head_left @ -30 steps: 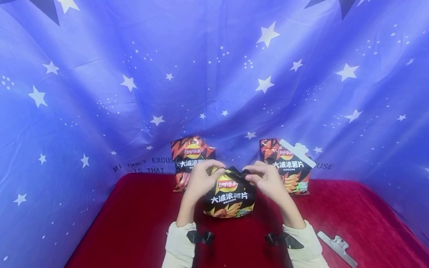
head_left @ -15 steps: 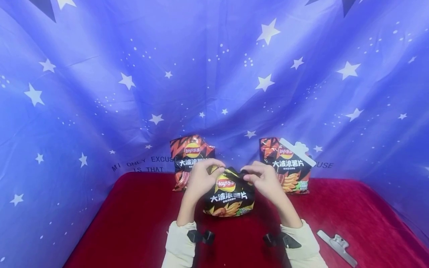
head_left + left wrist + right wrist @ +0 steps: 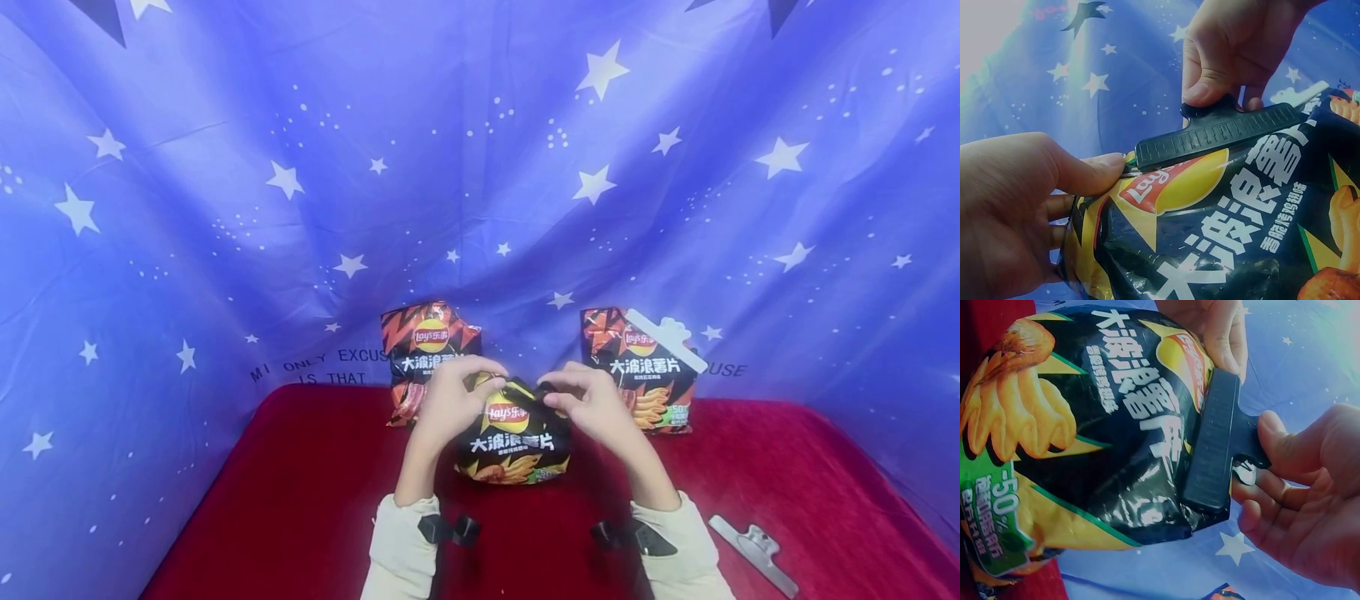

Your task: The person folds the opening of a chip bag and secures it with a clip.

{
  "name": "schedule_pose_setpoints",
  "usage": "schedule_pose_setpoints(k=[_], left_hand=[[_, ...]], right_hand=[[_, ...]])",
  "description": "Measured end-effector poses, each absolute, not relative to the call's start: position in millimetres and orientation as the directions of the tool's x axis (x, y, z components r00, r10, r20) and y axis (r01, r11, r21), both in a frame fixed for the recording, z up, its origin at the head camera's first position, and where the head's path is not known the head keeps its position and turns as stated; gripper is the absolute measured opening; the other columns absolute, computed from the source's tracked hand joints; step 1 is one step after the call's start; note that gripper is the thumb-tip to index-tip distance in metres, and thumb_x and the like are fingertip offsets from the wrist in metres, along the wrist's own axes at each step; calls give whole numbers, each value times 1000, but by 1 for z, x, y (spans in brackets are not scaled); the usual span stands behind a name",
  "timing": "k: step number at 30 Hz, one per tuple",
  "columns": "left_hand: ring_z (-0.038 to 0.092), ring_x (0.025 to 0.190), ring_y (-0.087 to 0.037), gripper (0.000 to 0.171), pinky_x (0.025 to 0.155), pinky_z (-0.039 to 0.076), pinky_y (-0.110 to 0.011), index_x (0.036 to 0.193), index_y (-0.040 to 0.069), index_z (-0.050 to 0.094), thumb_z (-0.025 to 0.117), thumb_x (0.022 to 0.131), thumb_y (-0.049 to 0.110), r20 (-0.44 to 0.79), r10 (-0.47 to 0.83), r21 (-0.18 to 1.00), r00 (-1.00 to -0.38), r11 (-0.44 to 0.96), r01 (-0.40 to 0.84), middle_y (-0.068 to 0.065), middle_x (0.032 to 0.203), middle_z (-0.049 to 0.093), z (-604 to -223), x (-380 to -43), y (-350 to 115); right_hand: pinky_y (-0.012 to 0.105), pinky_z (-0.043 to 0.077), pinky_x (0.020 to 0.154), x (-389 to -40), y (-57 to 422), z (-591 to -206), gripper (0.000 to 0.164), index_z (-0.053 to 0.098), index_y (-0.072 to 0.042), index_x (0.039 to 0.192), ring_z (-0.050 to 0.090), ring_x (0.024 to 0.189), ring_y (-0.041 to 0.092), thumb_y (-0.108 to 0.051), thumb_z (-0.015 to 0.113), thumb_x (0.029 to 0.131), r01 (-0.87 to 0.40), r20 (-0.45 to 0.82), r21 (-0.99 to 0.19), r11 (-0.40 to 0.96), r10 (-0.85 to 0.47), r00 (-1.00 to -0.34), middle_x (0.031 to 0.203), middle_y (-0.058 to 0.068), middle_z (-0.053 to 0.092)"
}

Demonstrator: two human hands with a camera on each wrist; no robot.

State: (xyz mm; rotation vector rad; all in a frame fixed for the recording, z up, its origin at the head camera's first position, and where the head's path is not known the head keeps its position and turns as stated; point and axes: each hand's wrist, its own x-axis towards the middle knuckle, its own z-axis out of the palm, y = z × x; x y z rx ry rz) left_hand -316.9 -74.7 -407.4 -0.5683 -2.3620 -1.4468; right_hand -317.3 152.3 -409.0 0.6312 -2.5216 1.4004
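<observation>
A black and yellow Lay's chip bag (image 3: 517, 446) stands near the middle of the red-covered table, its top folded down. My left hand (image 3: 453, 400) pinches the left end of that top between thumb and fingers. Along the folded edge lies a black bag clip (image 3: 1216, 136), spanning most of the width in the left wrist view. The handle of this clip is pinched by my right hand (image 3: 596, 404); in the right wrist view the thumb (image 3: 1272, 425) presses on it. The clip's bar overlaps the bag's front near the logo.
Behind the left hand stands a red and black chip bag (image 3: 431, 337). Another similar bag (image 3: 652, 392) stands at the back right, with a white clip (image 3: 667, 342) slanted across its corner. A grey clip (image 3: 753, 554) lies at the table's front right. Starry blue cloth (image 3: 465, 208) hangs behind.
Both hands keep nearly the same places and grips. The bag's top has shifted slightly under them, and a yellow strip shows beside the clip now.
</observation>
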Motion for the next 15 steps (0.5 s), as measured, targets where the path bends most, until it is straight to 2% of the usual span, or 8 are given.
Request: schedule_pose_setpoints(k=[5, 9, 12, 15], left_hand=[[71, 95, -18, 11, 90, 56, -38, 101, 11, 79, 75, 91, 8, 452, 179, 772, -874, 412, 484, -2, 101, 79, -405, -316, -75], [71, 95, -18, 12, 89, 57, -38, 102, 10, 79, 75, 91, 7, 456, 171, 779, -873, 398, 484, -3, 102, 79, -406, -316, -76], [70, 96, -19, 13, 89, 56, -37, 103, 9, 79, 74, 91, 6, 457, 156, 792, -876, 375, 481, -4, 102, 78, -407, -317, -77], [69, 97, -19, 14, 90, 55, -37, 104, 7, 79, 74, 91, 6, 457, 138, 803, -879, 360, 474, -5, 102, 78, -408, -318, -78]], right_hand=[[24, 55, 73, -319, 157, -409, 26, 76, -1, 114, 62, 86, 12, -1, 74, 88, -466, 354, -741, 484, -308, -883, 98, 11, 73], [25, 57, 81, -318, 162, -406, 33, 72, -3, 123, 70, 96, 20, -10, 75, 91, -462, 335, -744, 482, -329, -883, 111, 14, 75], [25, 57, 86, -317, 168, -403, 44, 67, -3, 132, 72, 104, 26, -19, 76, 92, -412, 272, -775, 480, -335, -902, 121, 16, 73], [28, 59, 83, -318, 175, -401, 53, 61, -1, 138, 72, 106, 30, -22, 76, 92, -347, 181, -803, 484, -357, -916, 121, 19, 73]])
